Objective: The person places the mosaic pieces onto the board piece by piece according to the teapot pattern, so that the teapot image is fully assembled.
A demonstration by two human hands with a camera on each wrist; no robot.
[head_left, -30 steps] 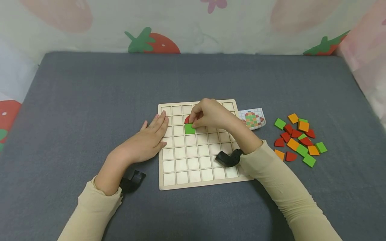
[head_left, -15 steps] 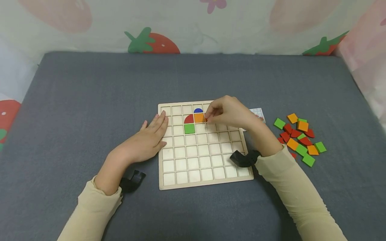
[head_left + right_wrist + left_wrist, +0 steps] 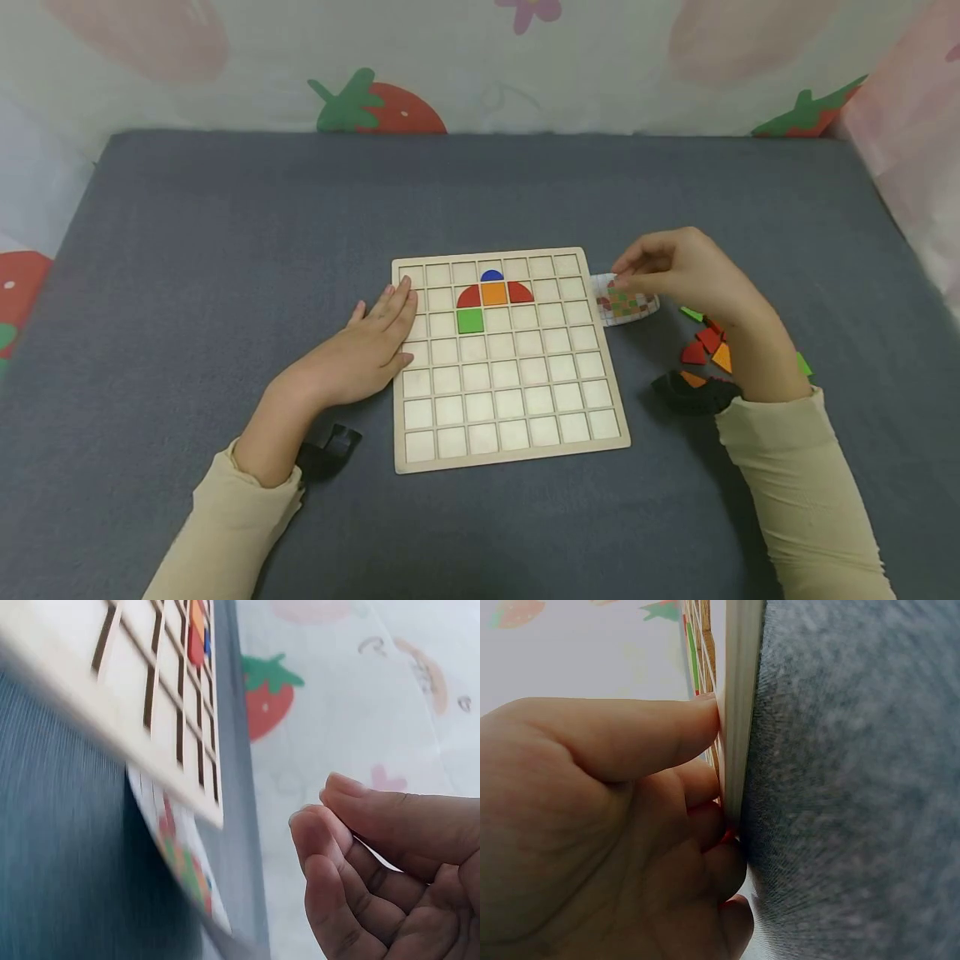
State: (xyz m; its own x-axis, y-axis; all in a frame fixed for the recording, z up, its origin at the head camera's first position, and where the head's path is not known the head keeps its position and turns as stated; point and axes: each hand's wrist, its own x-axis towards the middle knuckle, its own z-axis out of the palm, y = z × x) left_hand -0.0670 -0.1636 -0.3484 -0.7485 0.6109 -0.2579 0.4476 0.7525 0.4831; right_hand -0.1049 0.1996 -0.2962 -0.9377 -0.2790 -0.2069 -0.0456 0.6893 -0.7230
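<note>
At the right side of the grid board (image 3: 512, 457), the right hand (image 3: 686, 271) now hovers over the printed card (image 3: 630, 309); half a second ago it was above the board, at the cell right of the orange square (image 3: 494, 293). A red quarter-round piece (image 3: 520, 292) now shows in that cell. The blue half-round (image 3: 492, 275) above the orange square, the other red piece (image 3: 468, 297) to its left and the green square (image 3: 470, 321) below that red one are unchanged. The right forearm now hides much of the loose pieces (image 3: 707, 339) beyond the board's right side. On the board's left rim, the left hand (image 3: 367, 350) rests as before, fingers extended and gripping nothing.

Only the right wrist view shows the right hand's underside: fingers loosely bent, thumb tip close to the index tip, nothing visible held. Only the left wrist view shows the board's thick side edge against the worktop (image 3: 862, 780), with the left thumb touching the rim.
</note>
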